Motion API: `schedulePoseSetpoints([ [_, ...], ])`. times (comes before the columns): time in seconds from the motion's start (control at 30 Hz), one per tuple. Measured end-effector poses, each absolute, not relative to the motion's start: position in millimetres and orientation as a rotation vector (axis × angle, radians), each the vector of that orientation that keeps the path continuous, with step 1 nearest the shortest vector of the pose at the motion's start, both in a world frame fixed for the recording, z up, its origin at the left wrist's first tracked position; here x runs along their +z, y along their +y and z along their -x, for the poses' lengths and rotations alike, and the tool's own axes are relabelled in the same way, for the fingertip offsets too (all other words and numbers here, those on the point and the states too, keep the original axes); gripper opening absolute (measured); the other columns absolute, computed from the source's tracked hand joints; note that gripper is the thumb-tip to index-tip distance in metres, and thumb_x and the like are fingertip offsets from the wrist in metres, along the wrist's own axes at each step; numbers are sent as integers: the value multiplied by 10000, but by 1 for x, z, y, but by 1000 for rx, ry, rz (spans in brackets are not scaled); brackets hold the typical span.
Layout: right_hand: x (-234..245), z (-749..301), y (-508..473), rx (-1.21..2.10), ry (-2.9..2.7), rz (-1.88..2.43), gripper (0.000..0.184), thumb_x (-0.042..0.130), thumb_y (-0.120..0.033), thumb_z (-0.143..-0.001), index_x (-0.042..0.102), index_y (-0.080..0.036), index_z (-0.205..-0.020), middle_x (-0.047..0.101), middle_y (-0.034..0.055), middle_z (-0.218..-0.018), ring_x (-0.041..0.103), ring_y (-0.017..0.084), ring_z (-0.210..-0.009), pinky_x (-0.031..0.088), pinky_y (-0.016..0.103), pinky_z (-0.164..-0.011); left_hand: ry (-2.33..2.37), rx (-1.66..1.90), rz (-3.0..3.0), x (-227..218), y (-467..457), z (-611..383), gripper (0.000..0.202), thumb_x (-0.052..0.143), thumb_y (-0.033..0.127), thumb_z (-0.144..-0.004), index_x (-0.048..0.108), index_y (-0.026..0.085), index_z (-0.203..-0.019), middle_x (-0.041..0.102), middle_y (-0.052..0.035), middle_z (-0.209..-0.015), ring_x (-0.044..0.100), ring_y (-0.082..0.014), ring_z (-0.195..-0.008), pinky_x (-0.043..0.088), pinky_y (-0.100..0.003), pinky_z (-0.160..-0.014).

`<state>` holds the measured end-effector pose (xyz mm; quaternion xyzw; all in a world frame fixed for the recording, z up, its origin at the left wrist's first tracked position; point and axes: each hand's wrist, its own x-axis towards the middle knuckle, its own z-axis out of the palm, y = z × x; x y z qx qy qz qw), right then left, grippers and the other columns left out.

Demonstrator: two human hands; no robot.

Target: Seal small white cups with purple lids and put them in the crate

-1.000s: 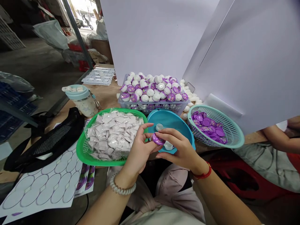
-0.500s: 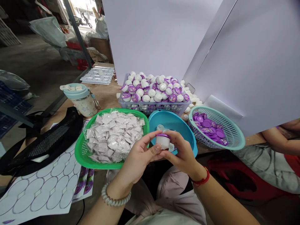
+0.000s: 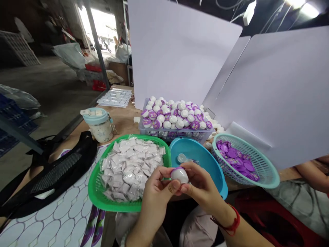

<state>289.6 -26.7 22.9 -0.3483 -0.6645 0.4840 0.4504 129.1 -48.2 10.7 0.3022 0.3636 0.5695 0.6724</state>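
Observation:
Between my left hand (image 3: 159,190) and my right hand (image 3: 202,183) is a small white tub with a purple lid (image 3: 180,175). Fingers and thumbs of both hands press on it from either side, and its white rounded bottom is turned toward me. Beneath and behind the hands lies a blue basin (image 3: 210,163) with a clear small cup (image 3: 181,157) in it. To the left, a green basket (image 3: 91,187) holds many small white sachets (image 3: 131,164). A pale teal basket (image 3: 269,176) with purple lids (image 3: 238,159) stands at the right.
Behind the basin, a lilac crate (image 3: 154,132) is heaped with lidded white tubs. A tumbler (image 3: 100,125), a black mesh bag (image 3: 56,175) and printed sheets (image 3: 48,219) lie left. White panels (image 3: 180,51) rise behind. Another person's arm (image 3: 313,173) shows at right.
The tub has tipped, so its white bottom now faces me more. My view has tilted up, and things on the table appear lower in the picture. Both hands still hold the tub.

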Motion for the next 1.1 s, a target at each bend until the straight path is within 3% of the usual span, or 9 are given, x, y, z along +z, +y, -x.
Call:
schedulePoseSetpoints([
  [0.07,28,-289,-17,1114,-1800,880,343,782,-489,-956,691,-249,-1184,751,33,-954,719,175,-816,605,271,-742,936,1272,-839,8,-47,-118,455,881,575,-782,759,205,-1017,813,-56,-930,773,-197,-745,662,-309,-715],
  [0.13,36,-290,1,889,-1977,898,324,783,-447,-959,710,-252,-1207,766,53,-1003,733,197,-878,621,298,-793,1178,1280,-1145,7,-44,-99,394,764,495,-905,759,256,-1217,770,-119,-1306,770,-298,-1100,638,-420,-950],
  [0.23,55,-292,48,502,-2075,939,302,760,-393,-962,734,-269,-1236,747,100,-1162,733,245,-1009,642,366,-843,1713,1043,-1699,8,-34,-58,481,633,301,-976,666,312,-1456,510,-114,-1667,508,-394,-1494,454,-570,-1197],
  [0.43,95,-268,184,274,-1998,1287,471,700,-367,-923,667,-159,-1344,735,103,-1046,704,243,-930,610,414,-880,1923,60,-1890,16,-11,-3,584,626,126,-894,682,257,-1461,597,-173,-1558,598,-441,-1375,507,-577,-1089],
  [0.57,107,-232,250,207,-2075,1462,388,629,-319,-977,708,-137,-1310,743,158,-1245,690,263,-1081,530,417,-1030,1865,77,-1881,14,-6,-8,573,622,103,-847,699,203,-1406,547,-219,-1539,713,-393,-1212,545,-509,-1026],
  [0.7,104,-209,284,173,-2162,1622,330,592,-319,-1040,696,-111,-1276,760,153,-1159,707,262,-1065,541,435,-999,1868,97,-1864,9,-3,-14,482,588,84,-843,750,212,-1278,604,-187,-1419,759,-335,-1075,578,-451,-933],
  [0.87,95,-200,298,57,-2234,1700,326,610,-434,-1058,720,-144,-1161,725,127,-1213,667,277,-1167,481,512,-1091,1870,118,-1864,5,-3,-15,423,589,95,-858,770,196,-1226,525,-164,-1611,706,-352,-1233,561,-441,-1010],
  [1.0,95,-201,283,-41,-2221,1599,402,473,-353,-1075,693,-122,-1320,673,245,-1348,580,383,-1288,412,541,-1119,1861,97,-1861,5,-4,-16,462,588,90,-862,758,205,-1276,447,-177,-1701,695,-384,-1281,564,-485,-1027],
  [1.1,98,-212,251,-90,-2215,1448,451,486,-337,-1050,615,-124,-1425,637,234,-1420,550,388,-1327,415,535,-1129,1866,93,-1864,8,-4,-17,510,615,83,-851,752,236,-1317,381,-185,-1746,727,-406,-1238,571,-533,-1022],
])
